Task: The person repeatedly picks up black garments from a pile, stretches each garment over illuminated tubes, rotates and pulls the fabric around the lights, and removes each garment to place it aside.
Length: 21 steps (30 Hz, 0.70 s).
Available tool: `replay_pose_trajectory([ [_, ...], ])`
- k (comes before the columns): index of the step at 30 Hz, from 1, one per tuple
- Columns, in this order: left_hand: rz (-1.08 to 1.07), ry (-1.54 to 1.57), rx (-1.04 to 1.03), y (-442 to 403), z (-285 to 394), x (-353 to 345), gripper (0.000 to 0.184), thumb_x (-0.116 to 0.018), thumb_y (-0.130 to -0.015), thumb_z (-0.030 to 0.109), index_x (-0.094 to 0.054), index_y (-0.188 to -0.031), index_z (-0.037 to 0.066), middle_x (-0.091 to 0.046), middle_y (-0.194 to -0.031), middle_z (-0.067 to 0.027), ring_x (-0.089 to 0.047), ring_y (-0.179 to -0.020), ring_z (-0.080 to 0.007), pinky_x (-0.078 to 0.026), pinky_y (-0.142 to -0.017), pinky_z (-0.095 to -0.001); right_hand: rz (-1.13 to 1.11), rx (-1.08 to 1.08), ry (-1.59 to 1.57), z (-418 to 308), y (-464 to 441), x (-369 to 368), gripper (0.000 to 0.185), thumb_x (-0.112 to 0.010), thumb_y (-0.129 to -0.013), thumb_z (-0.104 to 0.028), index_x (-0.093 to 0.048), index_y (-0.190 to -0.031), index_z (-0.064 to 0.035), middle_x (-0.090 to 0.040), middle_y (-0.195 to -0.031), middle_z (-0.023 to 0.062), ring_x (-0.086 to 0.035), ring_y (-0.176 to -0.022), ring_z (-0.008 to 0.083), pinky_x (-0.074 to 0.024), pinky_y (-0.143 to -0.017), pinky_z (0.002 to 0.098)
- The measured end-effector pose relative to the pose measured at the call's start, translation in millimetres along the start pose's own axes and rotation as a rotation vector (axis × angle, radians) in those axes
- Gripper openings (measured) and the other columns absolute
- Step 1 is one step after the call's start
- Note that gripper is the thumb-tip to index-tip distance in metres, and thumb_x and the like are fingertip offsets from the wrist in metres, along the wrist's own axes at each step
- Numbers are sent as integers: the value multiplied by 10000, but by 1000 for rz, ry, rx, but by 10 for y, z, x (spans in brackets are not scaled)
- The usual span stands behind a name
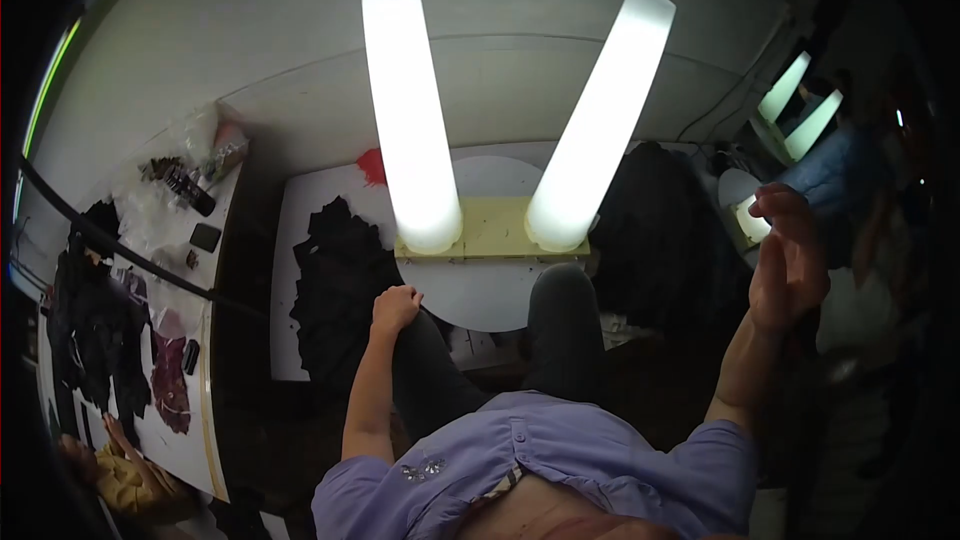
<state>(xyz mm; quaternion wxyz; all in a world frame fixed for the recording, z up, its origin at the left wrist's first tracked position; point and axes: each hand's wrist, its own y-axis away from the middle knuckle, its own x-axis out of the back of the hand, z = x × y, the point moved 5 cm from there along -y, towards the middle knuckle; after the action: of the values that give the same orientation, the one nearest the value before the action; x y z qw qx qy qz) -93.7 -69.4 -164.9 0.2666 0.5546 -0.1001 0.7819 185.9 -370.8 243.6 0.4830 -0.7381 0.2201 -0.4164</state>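
Observation:
My left hand [398, 308] rests on my left knee, its fingers curled in and nothing seen in them. To the right, my right hand [788, 265] is raised in the air with thumb and fingers apart, holding nothing. Before me stand two glowing white upright forms, the left one [410, 105] and the right one [605, 115], leaning apart on a pale yellow base [490, 230]. Dark crumpled fabric [340, 290] lies near my left hand. A larger dark heap of cloth [660, 230] sits right of the base.
A side table [200, 460] at left bears dark garments [90, 330], a maroon piece of fabric [172, 380] and clear plastic bags [140, 210]. Another person [140, 480] in yellow sits there. Red fabric [371, 166] lies behind. At far right, another person [825, 175] is beside similar lit forms [812, 125].

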Motion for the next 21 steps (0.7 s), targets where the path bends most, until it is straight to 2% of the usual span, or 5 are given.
replay_pose_trajectory([
  [1, 27, -1, 19, 44, 11, 25, 291, -560, -836, 329, -695, -883, 75, -671, -848, -149, -649, -814, -322, -511, -743, -423, 15, -21, -127, -245, -113, -335, 126, -562, -875, -111, -570, -988, -55, -588, -1020, 144, -566, -946, 305, -483, -787, 413],
  [2, 34, -1, 26, 91, 30, 61, 280, -555, -836, 315, -691, -887, 76, -669, -847, -155, -648, -808, -324, -511, -738, -423, -72, 117, -359, -381, -232, -511, 73, -576, -867, -126, -566, -937, -108, -568, -990, 122, -534, -956, 299, -486, -757, 419],
  [5, 138, -9, -16, 168, -9, 66, 248, -549, -824, 280, -686, -868, 78, -664, -778, -150, -646, -740, -319, -503, -694, -423, -86, 241, -820, -644, -409, -727, 83, -580, -861, -117, -572, -944, -120, -570, -997, 106, -535, -954, 288, -480, -754, 415],
  [7, 166, -9, 4, 172, -60, 87, 235, -549, -822, 267, -685, -874, 82, -663, -771, -151, -645, -730, -320, -505, -690, -422, -46, 241, -977, -688, -462, -732, 92, -582, -858, -112, -575, -948, -127, -571, -1002, 96, -535, -953, 281, -476, -752, 411],
  [21, 58, 8, 59, 44, -4, 22, 238, -556, -831, 283, -670, -894, 83, -670, -825, -129, -639, -800, -312, -500, -734, -424, 45, 140, -1184, -446, -373, -749, 182, -600, -834, -72, -600, -980, -181, -577, -1036, 23, -538, -945, 229, -447, -738, 390],
])
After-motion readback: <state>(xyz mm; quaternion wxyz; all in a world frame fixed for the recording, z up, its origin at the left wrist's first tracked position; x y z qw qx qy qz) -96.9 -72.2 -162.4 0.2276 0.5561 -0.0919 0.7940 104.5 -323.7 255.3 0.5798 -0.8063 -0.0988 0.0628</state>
